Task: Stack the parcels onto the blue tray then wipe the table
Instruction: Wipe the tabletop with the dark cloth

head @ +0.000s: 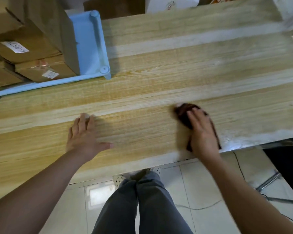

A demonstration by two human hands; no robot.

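Note:
A light-blue tray (91, 48) stands at the table's far left. Brown cardboard parcels (29, 53) with white labels are stacked on it, several high. My right hand (202, 132) lies flat, fingers straight, pressing a dark brown cloth (184, 114) onto the wooden table (159, 78) near the front edge on the right. The cloth sticks out ahead of my fingers and along the outer side of the hand. My left hand (85, 139) rests flat on the tabletop with fingers stretched out, well left of the cloth.
The table's front edge (142, 162) runs just below both hands, with white floor tiles (201, 183) and my legs (142, 203) beneath. More cartons and a white box (171, 4) stand beyond the far edge. A dark object (287, 166) and a cable lie at right.

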